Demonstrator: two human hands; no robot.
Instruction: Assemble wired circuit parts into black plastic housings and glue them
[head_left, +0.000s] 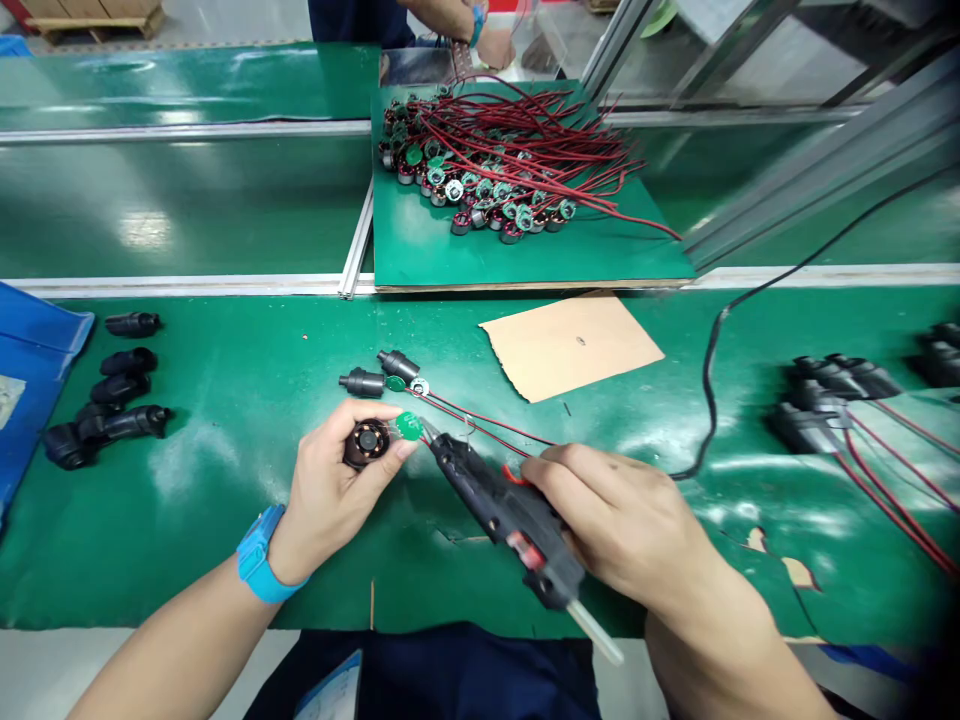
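My left hand (330, 480) grips a small motor with copper windings (367, 441), and a round green circuit board (409, 426) stands out beside it near the thumb and fingertips. A black hot glue gun (510, 515) is in my right hand (615, 510), its nozzle at the board's right edge. A pale glue stick (596, 633) sticks out of the gun's rear, and an orange trigger (514, 474) shows by my fingers. Just beyond my left hand lie two black cylindrical housings (364, 382) with small boards and red wires (487, 420).
A raised green board (435, 265) bears many small motors with red wires (525, 130). Brown cardboard (574, 345) lies mid-table. Black housings lie left (124, 388) and right (832, 385). A black cable (709, 390) crosses the right side. Beyond, a co-worker's hand (495, 47) shows.
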